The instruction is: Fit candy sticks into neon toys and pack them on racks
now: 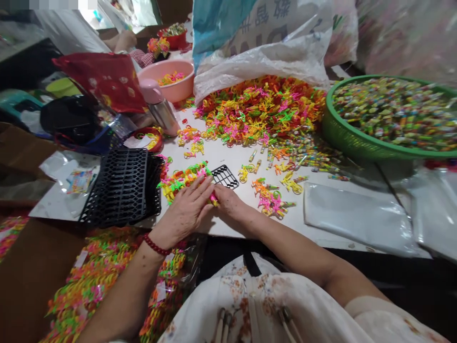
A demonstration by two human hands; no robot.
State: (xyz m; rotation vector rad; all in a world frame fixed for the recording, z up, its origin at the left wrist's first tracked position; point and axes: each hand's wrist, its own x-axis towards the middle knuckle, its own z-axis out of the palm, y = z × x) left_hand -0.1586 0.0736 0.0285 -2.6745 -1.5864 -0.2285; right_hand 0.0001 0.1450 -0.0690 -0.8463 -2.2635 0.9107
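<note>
My left hand and my right hand meet at the near edge of a white table. Both sets of fingers are closed on a small pink plastic piece between them. The left fingers also rest on a black grid tray, which is loaded with a row of bright plastic toy pieces. A red bead bracelet circles my left wrist.
A big heap of coloured plastic pieces lies ahead, with a green basket of small wrapped items at right. A stack of black grid trays is at left, a pink bowl and a metal flask behind. Clear bags lie right.
</note>
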